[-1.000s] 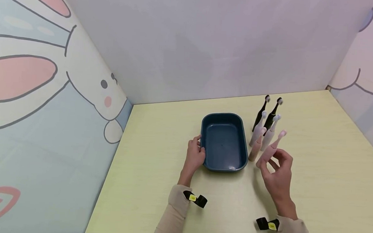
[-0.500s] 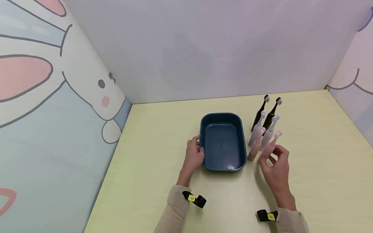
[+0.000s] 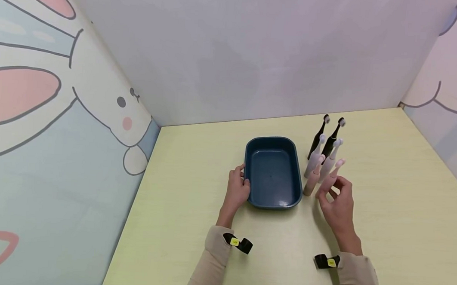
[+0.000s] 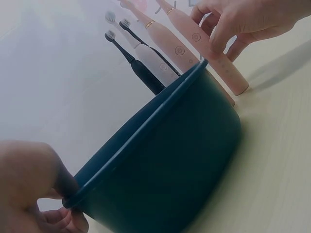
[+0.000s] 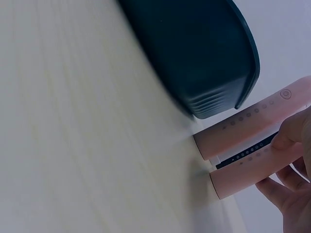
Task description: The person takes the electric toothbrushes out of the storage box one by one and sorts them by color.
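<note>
My left hand grips the left rim of a dark blue plastic basin, thumb on top and fingers below in the left wrist view. My right hand pinches a pink electric toothbrush by its handle, between thumb and fingers. That toothbrush is upright, its base close to the table in the right wrist view. Beside it stands a second pink toothbrush, near the basin's right side. Behind the pair are two white toothbrushes and, farther back, two black toothbrushes, all upright in two rows.
The pale yellow table meets a plain light wall at the back. A side wall with a cartoon rabbit rises on the left. Nothing lies inside the basin.
My right hand has lowered the pink toothbrush and brought it upright at the front of the right row; it barely moves in the last half second. The left hand stays on the basin.
</note>
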{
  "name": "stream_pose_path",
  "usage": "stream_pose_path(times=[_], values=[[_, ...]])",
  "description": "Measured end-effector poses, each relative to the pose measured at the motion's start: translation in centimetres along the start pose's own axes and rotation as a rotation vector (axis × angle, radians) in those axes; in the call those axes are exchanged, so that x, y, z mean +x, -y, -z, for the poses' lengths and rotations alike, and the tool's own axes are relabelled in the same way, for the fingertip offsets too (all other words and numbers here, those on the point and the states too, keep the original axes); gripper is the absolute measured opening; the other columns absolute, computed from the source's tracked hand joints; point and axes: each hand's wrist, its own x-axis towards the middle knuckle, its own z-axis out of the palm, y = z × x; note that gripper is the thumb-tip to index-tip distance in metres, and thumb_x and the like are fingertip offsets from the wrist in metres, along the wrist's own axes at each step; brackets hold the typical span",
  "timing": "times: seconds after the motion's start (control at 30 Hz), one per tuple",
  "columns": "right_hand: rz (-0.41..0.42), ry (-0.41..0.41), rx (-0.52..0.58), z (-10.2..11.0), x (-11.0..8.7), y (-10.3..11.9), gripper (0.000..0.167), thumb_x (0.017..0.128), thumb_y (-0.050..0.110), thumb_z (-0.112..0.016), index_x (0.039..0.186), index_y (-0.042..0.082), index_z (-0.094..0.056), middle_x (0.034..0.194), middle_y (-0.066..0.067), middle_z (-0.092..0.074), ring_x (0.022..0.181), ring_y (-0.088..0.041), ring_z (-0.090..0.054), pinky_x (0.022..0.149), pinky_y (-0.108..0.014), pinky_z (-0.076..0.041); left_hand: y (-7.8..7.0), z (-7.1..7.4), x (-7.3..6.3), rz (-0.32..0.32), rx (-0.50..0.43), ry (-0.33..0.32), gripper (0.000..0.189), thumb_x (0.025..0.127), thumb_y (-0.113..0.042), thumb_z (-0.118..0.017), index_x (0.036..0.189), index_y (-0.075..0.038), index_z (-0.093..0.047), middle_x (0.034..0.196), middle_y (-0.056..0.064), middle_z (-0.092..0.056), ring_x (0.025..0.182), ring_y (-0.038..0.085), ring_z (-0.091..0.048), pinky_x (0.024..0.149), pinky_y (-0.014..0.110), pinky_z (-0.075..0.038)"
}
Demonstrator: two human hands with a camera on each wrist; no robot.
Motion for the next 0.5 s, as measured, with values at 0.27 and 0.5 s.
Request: stream_pose_path(times=[0.27,0.5], values=[[-0.010,-0.043,-0.065,1.0,-0.9,0.4,0.060,0.076,-0.006,-0.067,0.131,-0.006,-0.042,0.118,-0.023,-0.050,0.106,-0.022,-0.048,0.094,-0.006,-0.031,0.0,-0.1,0.0,-0.003,-0.002,0.003,0.050,0.093,-0.003,-0.048,0.142,-0.006,-0.040,0.106,0.012,-0.046,0.074,0.014,-0.046,0.071,0.028,-0.041],[0.240,-0.545,0.142,0.5,-2.1,7.1,0.027,0.077,-0.002,-0.055,0.098,-0.018,-0.058,0.099,-0.027,-0.059,0.103,-0.021,-0.054,0.095,-0.026,-0.037,-0.4,1.0,-0.1,0.005,0.042,0.021,0.050,0.093,-0.003,-0.048,0.143,-0.006,-0.039,0.106,0.011,-0.046,0.077,0.015,-0.048,0.072,0.029,-0.042]])
